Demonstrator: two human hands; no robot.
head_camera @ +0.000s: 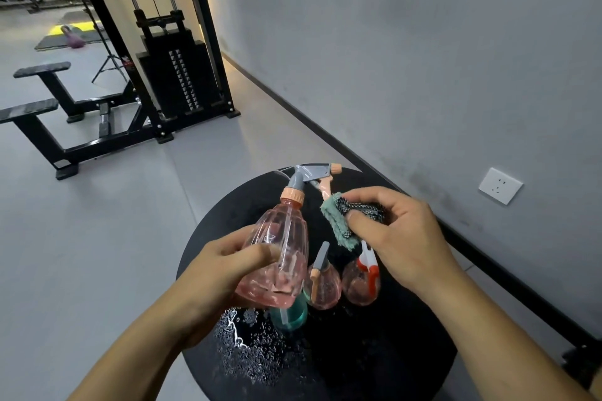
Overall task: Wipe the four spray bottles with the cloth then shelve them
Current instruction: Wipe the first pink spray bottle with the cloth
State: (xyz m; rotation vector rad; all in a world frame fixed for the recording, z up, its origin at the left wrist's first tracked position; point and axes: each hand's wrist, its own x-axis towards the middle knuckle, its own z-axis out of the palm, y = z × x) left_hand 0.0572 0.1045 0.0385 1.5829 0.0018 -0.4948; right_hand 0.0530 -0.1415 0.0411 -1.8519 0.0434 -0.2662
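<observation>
Left hand [224,262] sits at lower centre of the frame, fingers [260,254] and thumb curled round the belly of the big pink spray bottle [277,257], holding it up and tilted above the round black tabletop [374,351]. Its grey trigger head with the peach nozzle [314,172] points toward the upper right.

Right hand [395,237] is just right of that, fingers bent tight and pinching a bunched-up cloth [342,221], teal fuzzy on one side and black-and-white checked on the other. The cloth hangs just beside the bottle's trigger; I can't tell if it's actually touching the bottle.

Three more bottles stand on the tabletop under the hands: a teal bottle [291,316] mostly hidden behind the pink one, a small pink bottle with a grey and peach sprayer [322,286], and another small pink bottle with a red and white sprayer [361,283] to its right.

Water droplets [247,348] are splattered over the lower left of the tabletop.

No readable labels or brand names on any bottle. A white wall socket [500,185] sits at the right edge on the grey wall, and a black weight machine [176,75] is in the upper left.
</observation>
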